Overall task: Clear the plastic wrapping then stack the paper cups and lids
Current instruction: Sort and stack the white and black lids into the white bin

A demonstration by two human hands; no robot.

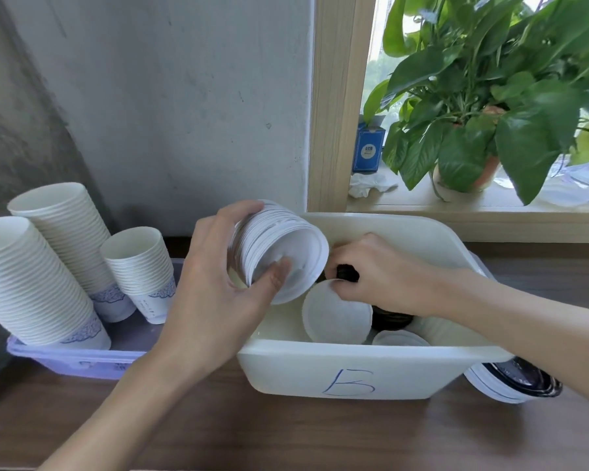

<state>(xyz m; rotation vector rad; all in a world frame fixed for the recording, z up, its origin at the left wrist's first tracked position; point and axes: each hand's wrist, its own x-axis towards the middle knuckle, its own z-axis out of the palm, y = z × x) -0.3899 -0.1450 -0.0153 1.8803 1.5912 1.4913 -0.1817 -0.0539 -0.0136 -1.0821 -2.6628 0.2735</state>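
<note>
Nearest, on the wooden table (286,436), stood the white tub marked B (354,368), the landmark for everything else. Just right of the tub's front corner lay a tipped stack of dark-rimmed lids (514,382), seemingly set aside outside it.

Over the tub's left rim the left hand (215,294) clasped a stack of white lids (279,246) on its side, fingers over the top and thumb pressed into the open face. That hold probably kept the nested lids from sliding apart. A clear film seemed to cling round the stack's left end, though I could not be sure.

Inside the tub the right hand (381,277) reached down, fingertips closed on a black lid (346,271), likely gathering it. A loose white lid (334,314) and more black lids (391,317) lay beneath it.

Left of the tub, a lilac tray (82,358) carried three leaning stacks of paper cups (31,280), already nested.

Behind the tub, on the window sill, sat a crumpled tissue (371,185), a blue box (368,147) and a leafy potted plant (473,113)
</note>
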